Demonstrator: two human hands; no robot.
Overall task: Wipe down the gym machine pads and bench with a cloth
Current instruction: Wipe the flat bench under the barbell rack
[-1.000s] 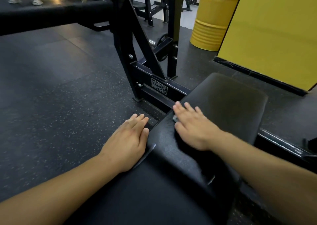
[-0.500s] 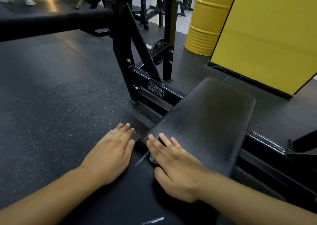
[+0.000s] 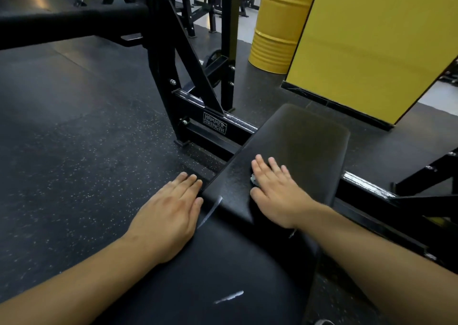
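Right hand [image 3: 277, 193] flat over cloth [image 3: 253, 178] on bench [image 3: 304, 136]

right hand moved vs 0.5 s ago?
Yes. The right hand slid forward up the seat pad, away from the tear at the pad seam.

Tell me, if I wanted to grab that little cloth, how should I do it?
Most of the cloth is pressed flat under the right hand on the bench pad; only a small crumpled bit peeks out by the index finger. Once the hand lifts, I'd pinch that bunched part from above, since the pad blocks any way underneath.
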